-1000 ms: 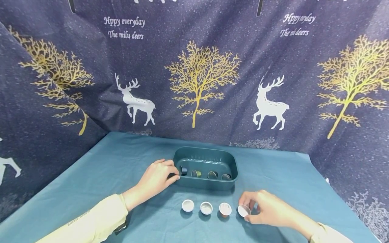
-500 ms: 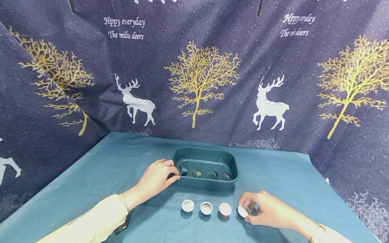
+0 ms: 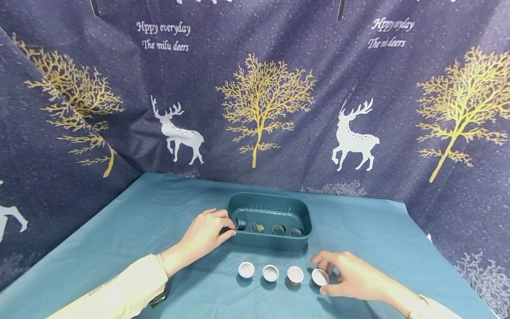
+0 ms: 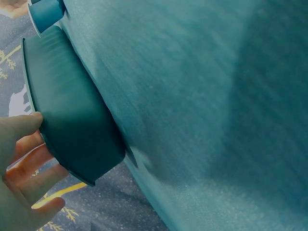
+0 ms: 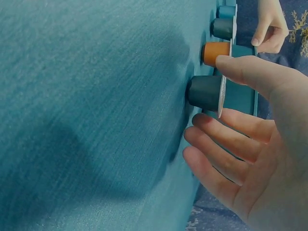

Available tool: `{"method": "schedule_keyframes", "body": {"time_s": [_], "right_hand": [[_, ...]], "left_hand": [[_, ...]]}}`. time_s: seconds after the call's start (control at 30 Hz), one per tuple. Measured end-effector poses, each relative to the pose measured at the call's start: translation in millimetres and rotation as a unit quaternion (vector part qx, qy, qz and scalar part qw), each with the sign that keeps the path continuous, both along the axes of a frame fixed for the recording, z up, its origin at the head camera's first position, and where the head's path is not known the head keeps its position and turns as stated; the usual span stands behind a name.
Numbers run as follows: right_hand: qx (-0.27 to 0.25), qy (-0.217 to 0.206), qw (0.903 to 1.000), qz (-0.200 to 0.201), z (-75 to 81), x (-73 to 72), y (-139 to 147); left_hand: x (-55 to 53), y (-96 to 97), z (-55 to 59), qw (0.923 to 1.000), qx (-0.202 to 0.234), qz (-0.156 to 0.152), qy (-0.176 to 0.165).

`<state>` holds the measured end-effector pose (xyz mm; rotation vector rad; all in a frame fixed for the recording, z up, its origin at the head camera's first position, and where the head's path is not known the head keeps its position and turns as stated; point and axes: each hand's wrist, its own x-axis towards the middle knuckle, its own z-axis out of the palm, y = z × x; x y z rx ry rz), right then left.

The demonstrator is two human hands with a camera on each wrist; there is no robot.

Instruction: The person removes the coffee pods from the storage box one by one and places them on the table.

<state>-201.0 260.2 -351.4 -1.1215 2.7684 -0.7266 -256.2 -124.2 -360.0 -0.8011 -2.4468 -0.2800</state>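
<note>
My left hand (image 3: 207, 232) holds the left end of a dark green plastic bin (image 3: 271, 241); in the left wrist view the thumb (image 4: 30, 121) lies on the near side of the rim, fingers beyond it. Four would be too exact, so several coffee capsules stand lid-up in a row before the bin. The rightmost, a dark green capsule (image 5: 204, 92) with a pale lid (image 3: 320, 277), stands between the spread thumb and fingers of my right hand (image 3: 352, 277), which looks loose around it. Beside it stands an orange capsule (image 5: 215, 53).
Inside the bin, several more capsules lie on their sides along the front wall, among them a blue capsule (image 3: 241, 224) and a green one (image 3: 258, 228). A teal cloth (image 3: 191, 283) covers the table. Behind hangs a dark curtain (image 3: 279, 35) with deer and trees.
My right hand's thumb and fingers have spread slightly away from the rightmost capsule, letting go of it. The left hand and the bin have not moved.
</note>
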Motion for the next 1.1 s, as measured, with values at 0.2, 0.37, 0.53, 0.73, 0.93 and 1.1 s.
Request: {"method": "schedule_keyframes", "body": {"time_s": [0.2,0.37,0.53,0.73,0.93,1.1], "right_hand": [[-0.005,-0.008,0.9999,-0.004,2.3,0.4,1.1],[-0.012,-0.018,0.9998,-0.005,3.6,0.3,2.2],[-0.016,-0.023,0.9996,-0.011,4.9,-1.5,3.4],[-0.017,-0.028,0.9994,-0.011,10.1,-3.8,1.0],[-0.014,-0.013,0.9998,-0.008,14.9,-5.9,-2.8],[-0.016,-0.011,0.9998,0.001,19.0,-9.9,-6.6]], "left_hand": [[0.2,0.2,0.6,1.0,0.001,-0.001,0.002],[1.0,0.2,1.0,1.0,0.003,-0.003,0.004],[1.5,0.3,1.6,1.0,0.005,-0.005,0.001],[1.0,0.1,1.6,1.0,0.003,-0.003,-0.003],[0.6,-0.6,0.7,0.9999,0.008,-0.01,0.002],[0.7,-1.2,1.0,0.9998,0.009,-0.015,0.001]]}}
